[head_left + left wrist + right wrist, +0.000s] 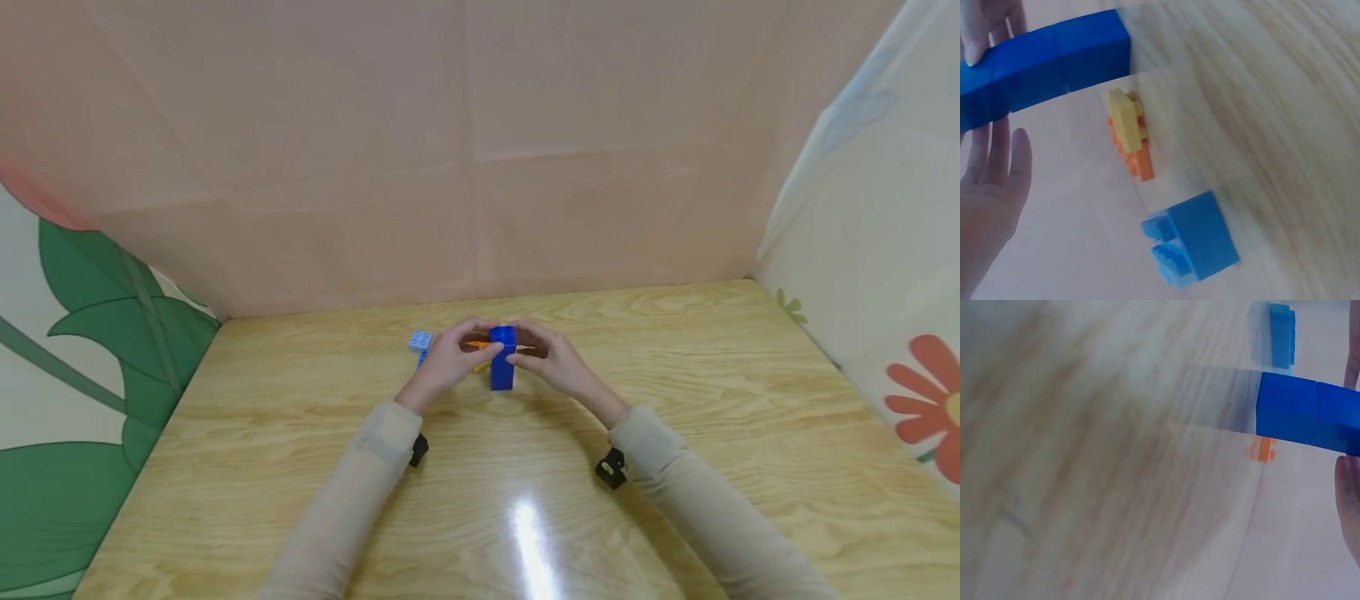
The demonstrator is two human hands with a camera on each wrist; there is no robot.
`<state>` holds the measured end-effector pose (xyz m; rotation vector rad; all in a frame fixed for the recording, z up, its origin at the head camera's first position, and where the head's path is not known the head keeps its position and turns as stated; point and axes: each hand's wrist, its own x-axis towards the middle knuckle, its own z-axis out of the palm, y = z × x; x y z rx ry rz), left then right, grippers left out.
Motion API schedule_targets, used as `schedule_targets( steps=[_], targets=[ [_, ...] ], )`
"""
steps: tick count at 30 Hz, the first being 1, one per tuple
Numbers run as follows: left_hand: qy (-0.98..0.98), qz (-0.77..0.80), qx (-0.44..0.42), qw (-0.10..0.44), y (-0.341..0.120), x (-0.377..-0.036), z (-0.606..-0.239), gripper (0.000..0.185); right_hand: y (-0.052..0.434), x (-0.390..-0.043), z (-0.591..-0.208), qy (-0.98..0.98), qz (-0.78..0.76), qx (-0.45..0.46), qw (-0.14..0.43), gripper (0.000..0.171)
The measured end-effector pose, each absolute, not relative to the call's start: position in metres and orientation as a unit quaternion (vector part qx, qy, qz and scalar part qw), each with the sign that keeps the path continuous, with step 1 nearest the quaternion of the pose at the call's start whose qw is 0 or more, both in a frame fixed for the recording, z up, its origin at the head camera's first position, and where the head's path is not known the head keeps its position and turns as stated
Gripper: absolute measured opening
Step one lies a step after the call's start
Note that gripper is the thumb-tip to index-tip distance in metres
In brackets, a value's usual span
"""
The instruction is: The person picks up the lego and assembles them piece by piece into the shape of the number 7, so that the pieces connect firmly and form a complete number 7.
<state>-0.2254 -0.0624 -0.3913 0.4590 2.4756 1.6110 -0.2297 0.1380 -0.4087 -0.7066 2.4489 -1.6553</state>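
Note:
A tall dark blue brick tower (502,371) (1054,56) (1304,415) stands upright on the wooden table (300,467), a little beyond its middle. My left hand (450,362) (991,206) holds its upper part from the left, fingers behind it. From the right, my right hand (551,362) (1349,506) grips the same upper part. Just behind the tower lies a small stack of a yellow brick (1124,115) on an orange brick (477,343) (1138,159) (1265,449). A light blue brick (420,340) (1197,240) (1282,334) sits to the left of my left hand.
A pink backdrop (480,167) closes off the table's far edge. Printed panels stand at the left (75,375) and the right (885,292). Bare wood stretches in front of my forearms and out to both sides.

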Motion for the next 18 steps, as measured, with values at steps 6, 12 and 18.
schedule_targets(
  steps=[6, 12, 18],
  targets=[
    [0.856, 0.48, 0.186, 0.037, -0.062, -0.223, -0.389, 0.042, 0.139, -0.229, -0.406, 0.817, -0.522, -0.241, 0.049, 0.048],
    [0.844, 0.523, 0.12, 0.004, -0.068, -0.23, -0.402, 0.038, 0.139, -0.228, -0.405, 0.82, -0.515, -0.243, 0.062, 0.049],
    [0.862, 0.501, 0.079, -0.02, -0.073, -0.242, -0.413, 0.029, 0.138, -0.228, -0.403, 0.822, -0.512, -0.237, 0.069, 0.049]
  ],
)
